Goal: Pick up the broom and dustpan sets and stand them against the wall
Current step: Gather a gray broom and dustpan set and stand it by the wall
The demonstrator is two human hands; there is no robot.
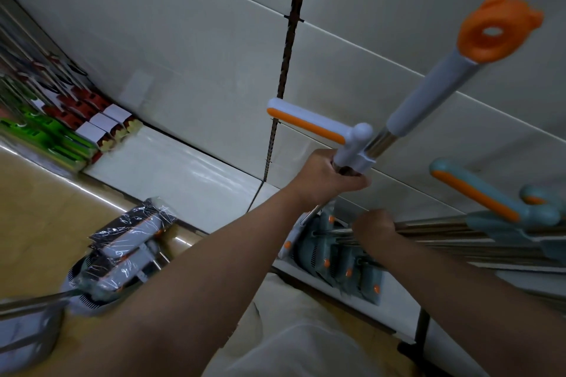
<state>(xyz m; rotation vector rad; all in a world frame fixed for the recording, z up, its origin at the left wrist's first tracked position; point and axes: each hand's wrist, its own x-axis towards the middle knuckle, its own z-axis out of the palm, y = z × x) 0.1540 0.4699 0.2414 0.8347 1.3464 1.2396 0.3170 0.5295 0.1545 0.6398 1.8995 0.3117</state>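
Left hand (327, 176), fingers clenched round the shaft of the grey broom set (428, 92), holds it upright for leaning on the wall (183, 40); right hand (375, 228) apparently steadies the teal sets (490, 202), its grip hidden.

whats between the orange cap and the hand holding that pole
Head view, from the orange cap down: grey grip sleeve, short bare steel pole, then the white clip of the dustpan handle, just above the left hand.

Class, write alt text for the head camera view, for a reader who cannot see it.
A person's left hand grips a grey-and-orange broom and dustpan set by its steel poles, holding it up near a white wall. The right hand holds the poles of teal sets leaning there; wrapped sets lie on the floor.
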